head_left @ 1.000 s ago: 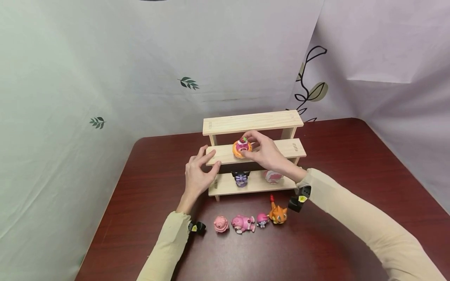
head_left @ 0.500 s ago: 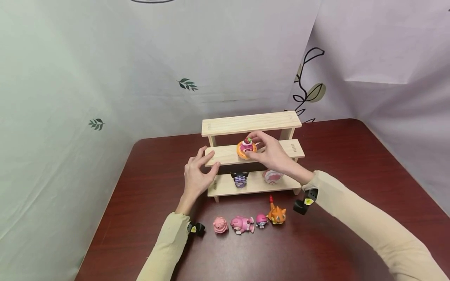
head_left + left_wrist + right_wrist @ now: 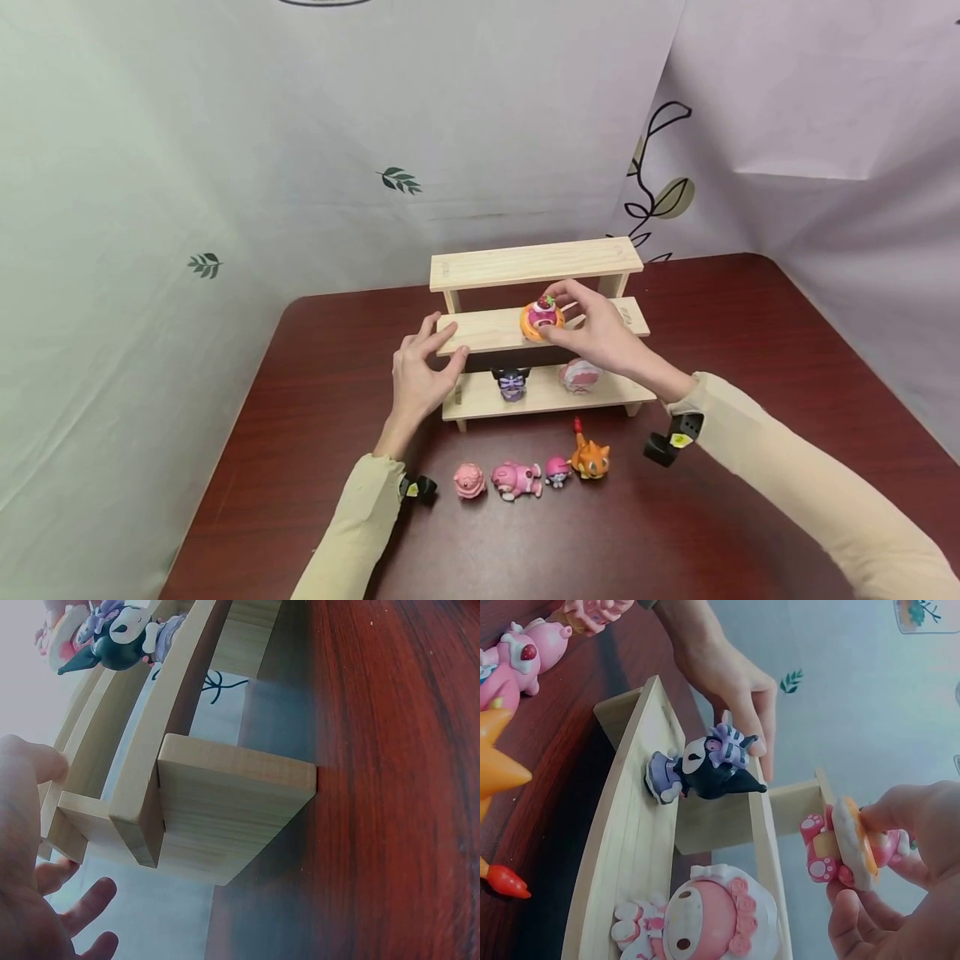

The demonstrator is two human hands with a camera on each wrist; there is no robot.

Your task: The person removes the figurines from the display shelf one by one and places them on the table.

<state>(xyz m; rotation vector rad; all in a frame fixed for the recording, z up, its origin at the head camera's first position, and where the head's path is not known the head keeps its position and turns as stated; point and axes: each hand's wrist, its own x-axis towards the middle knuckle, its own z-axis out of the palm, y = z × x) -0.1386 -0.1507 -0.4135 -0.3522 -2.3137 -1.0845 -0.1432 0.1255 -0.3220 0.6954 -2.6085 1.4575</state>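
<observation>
The right hand (image 3: pixel 600 335) pinches the ringed figurine (image 3: pixel 542 317) by its rim, likely leaving its base free; the left hand (image 3: pixel 420 373) grips the wooden shelf (image 3: pixel 483 332) at nine o'clock, seemingly steadying it.

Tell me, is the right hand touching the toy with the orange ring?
Touching. The right wrist view shows it: the right hand has its fingers pressed right against the toy, pinching it with no gap at the contact.

The dark red table (image 3: pixel 300 400) is backed by a pale, creased cloth (image 3: pixel 510 108), printed with green leaves (image 3: pixel 400 180) and a black-outlined vine (image 3: pixel 673 198).
</observation>
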